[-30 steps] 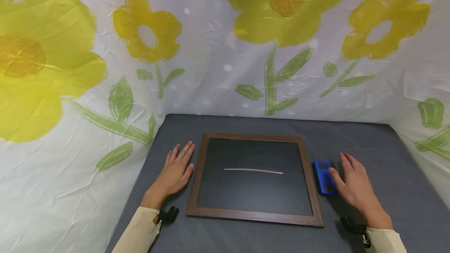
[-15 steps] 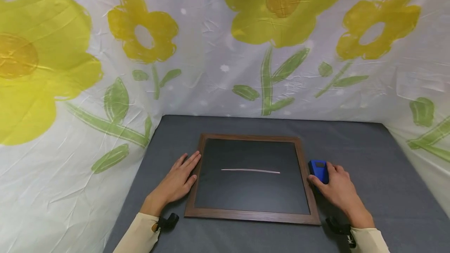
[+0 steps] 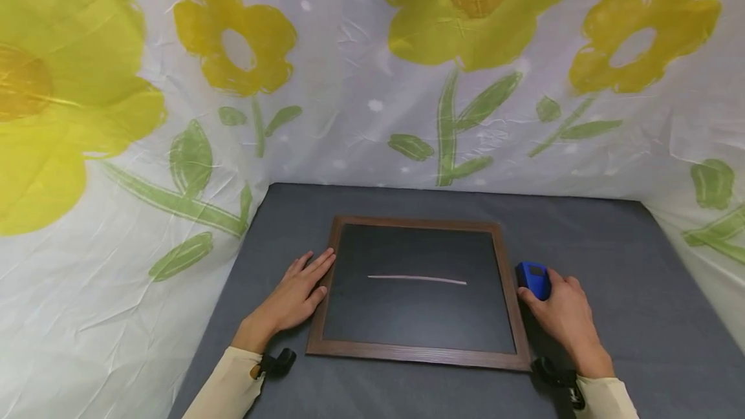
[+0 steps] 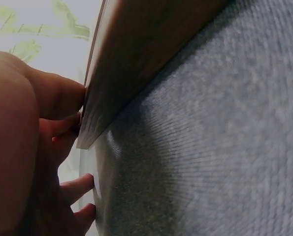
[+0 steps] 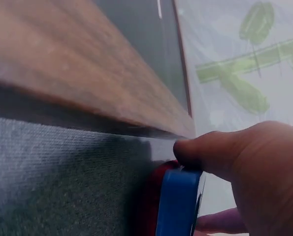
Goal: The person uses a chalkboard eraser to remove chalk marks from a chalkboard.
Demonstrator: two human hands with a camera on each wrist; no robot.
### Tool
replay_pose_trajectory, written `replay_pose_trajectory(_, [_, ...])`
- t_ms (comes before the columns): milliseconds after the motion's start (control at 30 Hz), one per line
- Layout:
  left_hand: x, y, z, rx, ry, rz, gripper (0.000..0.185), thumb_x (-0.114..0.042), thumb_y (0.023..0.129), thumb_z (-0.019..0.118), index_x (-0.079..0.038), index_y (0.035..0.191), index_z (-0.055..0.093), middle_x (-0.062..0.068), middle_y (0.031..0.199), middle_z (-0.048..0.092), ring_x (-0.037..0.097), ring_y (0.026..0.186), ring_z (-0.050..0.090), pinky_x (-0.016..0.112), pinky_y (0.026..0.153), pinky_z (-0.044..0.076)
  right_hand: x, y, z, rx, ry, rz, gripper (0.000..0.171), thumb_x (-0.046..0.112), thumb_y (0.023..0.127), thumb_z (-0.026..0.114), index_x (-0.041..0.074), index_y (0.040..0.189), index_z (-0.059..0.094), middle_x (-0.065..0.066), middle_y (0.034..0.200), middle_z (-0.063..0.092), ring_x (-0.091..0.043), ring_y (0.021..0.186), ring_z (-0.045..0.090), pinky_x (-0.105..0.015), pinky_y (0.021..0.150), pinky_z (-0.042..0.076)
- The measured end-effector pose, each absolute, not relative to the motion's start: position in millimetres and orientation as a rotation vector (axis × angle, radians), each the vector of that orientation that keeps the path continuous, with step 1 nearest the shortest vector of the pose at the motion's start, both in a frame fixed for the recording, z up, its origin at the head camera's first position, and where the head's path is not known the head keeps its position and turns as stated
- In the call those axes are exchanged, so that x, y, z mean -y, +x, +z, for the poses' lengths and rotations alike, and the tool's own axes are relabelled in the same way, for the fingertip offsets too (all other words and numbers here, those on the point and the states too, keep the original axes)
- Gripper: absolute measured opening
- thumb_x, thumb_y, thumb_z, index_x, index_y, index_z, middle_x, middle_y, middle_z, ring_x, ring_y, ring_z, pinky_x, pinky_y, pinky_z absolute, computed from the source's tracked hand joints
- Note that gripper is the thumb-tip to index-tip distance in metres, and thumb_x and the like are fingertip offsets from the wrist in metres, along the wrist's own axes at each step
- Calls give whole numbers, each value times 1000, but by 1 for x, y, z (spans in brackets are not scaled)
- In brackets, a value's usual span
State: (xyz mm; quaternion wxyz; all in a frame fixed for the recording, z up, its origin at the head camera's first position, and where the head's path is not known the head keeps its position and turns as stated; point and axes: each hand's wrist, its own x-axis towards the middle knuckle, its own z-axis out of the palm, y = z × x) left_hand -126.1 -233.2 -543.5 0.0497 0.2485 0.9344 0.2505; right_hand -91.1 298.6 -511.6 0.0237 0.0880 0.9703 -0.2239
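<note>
- Under the right hand [image 3: 561,315] sits a blue eraser [image 3: 535,279], gripped between thumb and curled fingers, just right of the chalkboard [image 3: 419,293].
- Between both hands lies that wood-framed chalkboard, with a white chalk line [image 3: 416,279] across it.
- Left hand [image 3: 293,296] lies flat with straight fingers, touching the frame's left edge.

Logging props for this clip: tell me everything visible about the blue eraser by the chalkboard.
The blue eraser is a small, rounded block of what looks like hard blue plastic; the right wrist view shows a dark red layer along its underside. It sits on the grey cloth just right of the chalkboard frame, close to it. The right hand grips it, thumb on the frame side, fingers over the far side, covering its near half.
</note>
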Motion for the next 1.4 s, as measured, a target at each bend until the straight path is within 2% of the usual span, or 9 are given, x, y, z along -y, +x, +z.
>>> replay_pose_trajectory(233, [235,-125,-542,-2862,748,759,66,-19,112,58,-10,173,33,7,182,27,53,166,22,75,130,16,-292,-89,-498,-3090,302,-752,81,29,96,81,-19,153,47,-45,131,56,-62,114,61,-72,87,56])
replay_pose_trajectory(400, [235,-125,-540,-2865,745,765,67,-18,112,58,-9,173,34,7,182,29,53,165,23,76,129,16,-283,-91,-479,-3084,240,-775,80,26,93,82,-19,149,50,-43,131,61,-57,110,65,-68,84,57])
replay_pose_trajectory(600, [235,-126,-542,-2865,745,759,66,-19,112,58,-10,173,34,7,182,29,52,165,23,75,129,16,-265,-96,-467,-3002,159,-790,87,37,92,87,-19,148,51,-42,133,65,-54,111,70,-65,88,59])
replay_pose_trajectory(700, [235,-126,-544,-2865,751,757,66,-19,111,58,-10,173,35,6,182,29,52,165,24,76,129,17,-253,-99,-469,-2962,134,-791,92,46,93,86,-18,150,51,-40,135,67,-52,112,71,-64,89,60])
replay_pose_trajectory(833, [234,-126,-547,-2865,751,758,67,-18,111,59,-11,173,35,5,182,29,52,165,25,76,129,17,-239,-101,-476,-2962,110,-786,93,51,93,85,-16,150,54,-37,133,70,-46,105,75,-59,82,62])
replay_pose_trajectory(967, [233,-125,-548,-2862,744,771,68,-18,110,59,-11,173,35,5,182,29,52,165,25,76,129,17,-228,-101,-487,-3019,61,-751,89,48,92,87,-17,147,58,-36,125,72,-42,96,75,-55,74,63])
replay_pose_trajectory(1400, [232,-125,-548,-2883,742,782,67,-17,111,57,-12,173,35,4,182,29,52,165,23,76,129,16,-213,-100,-497,-3178,69,-570,83,47,84,94,-14,134,70,-35,113,74,-42,86,74,-59,73,62])
